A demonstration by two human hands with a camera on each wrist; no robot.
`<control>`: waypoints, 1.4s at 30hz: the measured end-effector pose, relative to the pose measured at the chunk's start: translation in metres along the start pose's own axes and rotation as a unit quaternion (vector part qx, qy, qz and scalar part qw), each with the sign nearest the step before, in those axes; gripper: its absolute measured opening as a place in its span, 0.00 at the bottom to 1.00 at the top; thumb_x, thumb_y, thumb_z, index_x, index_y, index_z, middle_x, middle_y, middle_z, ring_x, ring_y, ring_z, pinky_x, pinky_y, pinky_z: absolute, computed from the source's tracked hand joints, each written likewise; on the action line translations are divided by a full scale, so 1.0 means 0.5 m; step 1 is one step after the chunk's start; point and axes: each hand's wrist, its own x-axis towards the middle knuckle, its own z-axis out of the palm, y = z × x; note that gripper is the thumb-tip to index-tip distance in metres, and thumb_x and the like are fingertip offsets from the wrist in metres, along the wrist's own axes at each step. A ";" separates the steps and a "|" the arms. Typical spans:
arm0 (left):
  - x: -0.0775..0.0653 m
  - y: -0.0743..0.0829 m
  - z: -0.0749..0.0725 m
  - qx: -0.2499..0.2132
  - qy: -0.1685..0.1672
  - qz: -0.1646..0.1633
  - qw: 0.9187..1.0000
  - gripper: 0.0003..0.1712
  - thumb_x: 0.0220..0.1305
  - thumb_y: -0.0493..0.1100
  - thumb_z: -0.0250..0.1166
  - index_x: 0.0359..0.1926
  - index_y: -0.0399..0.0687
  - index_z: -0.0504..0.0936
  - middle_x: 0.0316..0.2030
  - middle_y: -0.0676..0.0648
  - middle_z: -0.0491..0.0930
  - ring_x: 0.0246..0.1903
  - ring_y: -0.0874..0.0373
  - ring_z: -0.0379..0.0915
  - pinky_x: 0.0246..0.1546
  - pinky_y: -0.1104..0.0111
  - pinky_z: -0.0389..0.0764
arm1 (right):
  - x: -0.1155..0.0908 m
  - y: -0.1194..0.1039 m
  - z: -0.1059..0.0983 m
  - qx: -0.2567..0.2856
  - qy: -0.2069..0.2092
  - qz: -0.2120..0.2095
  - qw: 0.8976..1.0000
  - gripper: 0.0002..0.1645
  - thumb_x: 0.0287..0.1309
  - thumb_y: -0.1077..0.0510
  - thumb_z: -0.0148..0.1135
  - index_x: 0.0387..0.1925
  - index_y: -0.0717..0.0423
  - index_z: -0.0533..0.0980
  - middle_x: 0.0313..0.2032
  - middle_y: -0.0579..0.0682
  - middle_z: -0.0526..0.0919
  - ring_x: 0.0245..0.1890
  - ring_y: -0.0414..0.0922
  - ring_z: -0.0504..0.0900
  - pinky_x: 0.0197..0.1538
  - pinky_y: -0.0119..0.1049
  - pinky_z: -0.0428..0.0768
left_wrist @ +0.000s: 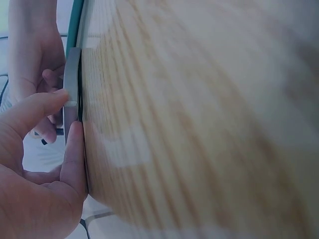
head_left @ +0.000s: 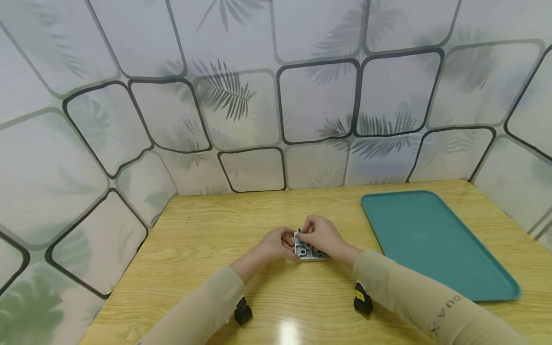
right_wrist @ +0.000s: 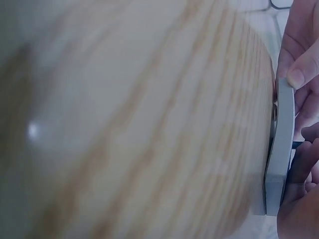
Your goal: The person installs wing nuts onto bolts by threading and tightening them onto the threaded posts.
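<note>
A small flat silver-grey block (head_left: 304, 252) with a round ring and dark recesses on its top face lies on the wooden table, its pale side wall showing in both wrist views. My left hand (head_left: 273, 245) grips it by the left side, thumb at the near corner and fingers at the far one. Over its top face, my right hand (head_left: 322, 235) pinches a small dark screw-like piece (right_wrist: 297, 145) that stands up from the block. The right fingers cover much of the block's far right part.
A teal tray (head_left: 424, 237) lies to the right, beyond my right forearm. The wooden table (head_left: 207, 239) meets patterned curtains (head_left: 250, 120) at the back and sides. Black wrist devices (head_left: 363, 301) hang under both sleeves.
</note>
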 end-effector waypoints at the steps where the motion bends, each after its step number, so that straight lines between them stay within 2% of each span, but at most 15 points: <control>1: 0.000 0.000 0.000 0.001 0.000 0.000 1.000 0.44 0.53 0.27 0.79 0.71 0.33 0.72 0.45 0.42 0.80 0.41 0.57 0.79 0.44 0.69 0.83 | 0.000 -0.001 0.000 -0.002 0.002 0.001 1.000 0.12 0.65 0.60 0.72 0.31 0.55 0.75 0.17 0.46 0.76 0.14 0.39 0.72 0.23 0.31 0.74; 5: 0.000 -0.001 -0.001 0.001 -0.001 -0.002 1.000 0.44 0.53 0.28 0.79 0.71 0.34 0.72 0.45 0.43 0.80 0.41 0.57 0.78 0.46 0.68 0.82 | 0.000 -0.002 -0.001 -0.006 -0.004 0.004 1.000 0.13 0.64 0.57 0.75 0.39 0.58 0.77 0.20 0.47 0.79 0.14 0.39 0.73 0.23 0.32 0.75; 9: 0.000 -0.003 0.000 -0.001 -0.003 -0.002 1.000 0.44 0.53 0.28 0.80 0.71 0.34 0.72 0.45 0.43 0.79 0.40 0.57 0.78 0.46 0.67 0.82 | 0.000 0.000 -0.011 0.029 -0.038 -0.001 0.999 0.25 0.64 0.57 0.75 0.56 0.63 0.74 0.23 0.47 0.80 0.16 0.39 0.74 0.24 0.32 0.78; 13: 0.000 -0.004 0.001 -0.006 -0.003 -0.002 1.000 0.44 0.53 0.28 0.79 0.70 0.33 0.72 0.44 0.44 0.79 0.40 0.57 0.78 0.45 0.69 0.81 | 0.000 0.010 -0.025 0.091 -0.085 -0.025 0.992 0.25 0.69 0.63 0.62 0.64 0.68 0.69 0.25 0.49 0.80 0.19 0.39 0.75 0.26 0.32 0.80; 17: 0.001 -0.005 0.002 -0.008 -0.002 -0.005 1.000 0.44 0.52 0.27 0.80 0.70 0.33 0.73 0.44 0.44 0.79 0.40 0.57 0.78 0.44 0.70 0.80 | 0.003 0.023 -0.036 0.160 -0.126 -0.031 0.979 0.26 0.71 0.65 0.48 0.67 0.71 0.66 0.28 0.49 0.78 0.22 0.39 0.77 0.27 0.30 0.81; 21: 0.002 -0.006 0.002 -0.008 -0.001 -0.008 1.000 0.44 0.52 0.28 0.80 0.70 0.33 0.73 0.44 0.43 0.79 0.40 0.57 0.78 0.43 0.70 0.80 | 0.009 0.033 -0.043 0.196 -0.153 -0.018 0.968 0.26 0.73 0.64 0.44 0.68 0.72 0.66 0.29 0.48 0.78 0.22 0.38 0.76 0.28 0.29 0.81; 28: 0.002 -0.005 0.002 -0.006 0.001 -0.007 1.000 0.45 0.52 0.28 0.80 0.71 0.32 0.72 0.45 0.43 0.80 0.41 0.56 0.78 0.44 0.69 0.80 | 0.017 0.031 -0.043 0.173 -0.170 -0.020 0.970 0.25 0.75 0.66 0.44 0.66 0.74 0.72 0.27 0.47 0.78 0.20 0.35 0.75 0.27 0.27 0.80; 38: 0.004 -0.006 0.003 -0.002 0.003 -0.005 1.000 0.44 0.52 0.28 0.80 0.70 0.32 0.72 0.44 0.43 0.80 0.40 0.57 0.78 0.44 0.69 0.80 | 0.016 0.025 -0.044 0.127 -0.171 -0.033 0.977 0.21 0.79 0.66 0.48 0.63 0.74 0.76 0.28 0.48 0.79 0.23 0.37 0.76 0.28 0.28 0.79; 42: 0.005 -0.006 0.002 -0.003 0.003 -0.006 1.000 0.44 0.53 0.28 0.79 0.70 0.33 0.72 0.44 0.43 0.80 0.40 0.57 0.77 0.44 0.70 0.80 | 0.020 0.027 -0.041 0.114 -0.160 -0.035 0.980 0.19 0.76 0.66 0.52 0.60 0.73 0.77 0.27 0.47 0.80 0.24 0.38 0.76 0.29 0.29 0.79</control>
